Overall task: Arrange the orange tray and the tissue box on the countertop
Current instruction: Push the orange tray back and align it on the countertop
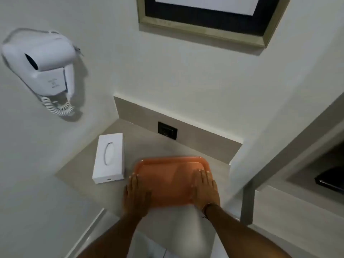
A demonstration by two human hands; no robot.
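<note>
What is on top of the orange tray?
Both hands lie flat on the orange tray: left hand at its left edge, right hand at its right. Nothing else shows; the surface beneath the palms is covered.

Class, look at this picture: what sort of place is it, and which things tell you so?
Probably a hotel room's vanity corner: a white wall-mounted hair dryer with coiled cord, a white rectangular tissue box and an orange plastic tray.

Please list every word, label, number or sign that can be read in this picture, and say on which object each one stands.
No text can be read here.
Wall-mounted hair dryer: small grey print on its holder, too blurred to read.
Tissue box: no print visible.
Orange tray: plain.
Wall socket: no legible marking.
</note>
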